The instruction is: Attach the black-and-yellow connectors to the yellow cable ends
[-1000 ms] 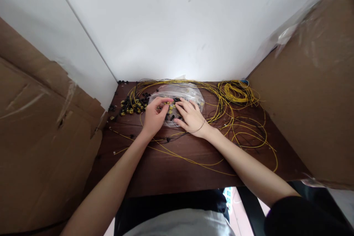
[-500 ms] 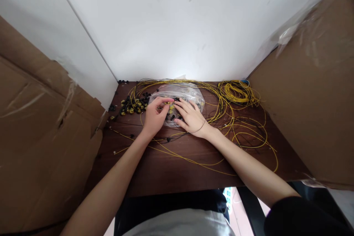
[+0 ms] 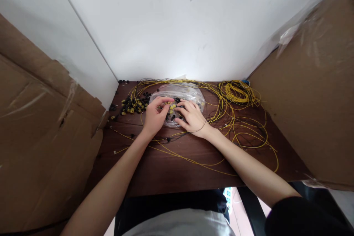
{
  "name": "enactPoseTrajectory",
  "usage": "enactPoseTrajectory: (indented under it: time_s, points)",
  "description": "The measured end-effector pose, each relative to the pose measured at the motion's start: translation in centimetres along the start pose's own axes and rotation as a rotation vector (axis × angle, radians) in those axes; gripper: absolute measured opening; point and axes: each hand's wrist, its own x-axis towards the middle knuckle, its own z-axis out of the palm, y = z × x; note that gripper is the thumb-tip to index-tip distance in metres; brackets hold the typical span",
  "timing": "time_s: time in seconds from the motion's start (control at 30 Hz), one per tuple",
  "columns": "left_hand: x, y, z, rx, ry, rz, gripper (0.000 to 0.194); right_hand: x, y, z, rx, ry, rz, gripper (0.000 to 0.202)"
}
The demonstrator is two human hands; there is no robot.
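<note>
A clear plastic bag [image 3: 177, 90] holding small black and yellow parts [image 3: 172, 107] lies near the back of the brown table [image 3: 177, 177]. Over its left side is my left hand [image 3: 155, 116], thumb and forefinger bent towards each other with a small gap; no held item shows. My right hand [image 3: 193, 118] rests over the bag's right side, fingers apart and curved among the parts. A thin dark wire crosses my right hand near the wrist. Whether the right fingertips touch a single part is too small to tell.
Black and yellow connectors [image 3: 134, 104] are piled left of the bag. Yellow and black wires loop behind and to the right, with a coiled yellow bundle [image 3: 235, 93] at the back right. Cardboard sheets [image 3: 312, 92] flank both sides; a white wall [image 3: 177, 25] stands behind.
The fingers of my right hand have curled more and drawn back slightly to the right, showing more of the yellow parts. My left hand stays nearly still.
</note>
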Motion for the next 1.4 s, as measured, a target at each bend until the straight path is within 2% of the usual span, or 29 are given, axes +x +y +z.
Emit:
enactPoseTrajectory:
  time_s: [0.23, 0.67, 0.8, 0.93, 1.07, 1.27, 1.4]
  points:
    - [-0.04, -0.03, 0.01, -0.006, -0.004, -0.001, 0.019, 0.03, -0.04, -0.04, -0.007, 0.026, 0.003, 0.036]
    - [-0.01, -0.21, 0.08, -0.005, -0.004, 0.023, 0.019, -0.02, 0.07, 0.15, 0.017, -0.008, 0.000, 0.035]
    - [0.01, -0.22, 0.02, -0.007, -0.002, 0.013, 0.019, 0.00, 0.08, 0.08, 0.045, 0.037, 0.018, 0.028]
    - [0.01, -0.04, -0.03, 0.006, -0.001, 0.010, 0.019, 0.01, 0.10, 0.05, 0.086, 0.151, 0.004, 0.022]
    - [-0.02, 0.23, 0.01, 0.044, -0.013, 0.035, 0.019, 0.06, 0.01, -0.12, 0.163, 0.248, 0.055, 0.021]
    - [0.00, 0.29, 0.14, 0.083, -0.061, 0.079, 0.019, 0.10, 0.18, -0.07, 0.224, 0.273, 0.087, 0.020]
    - [0.08, 0.09, -0.12, 0.128, -0.028, 0.078, 0.020, 0.10, 0.11, -0.17, 0.202, 0.258, 0.060, 0.021]
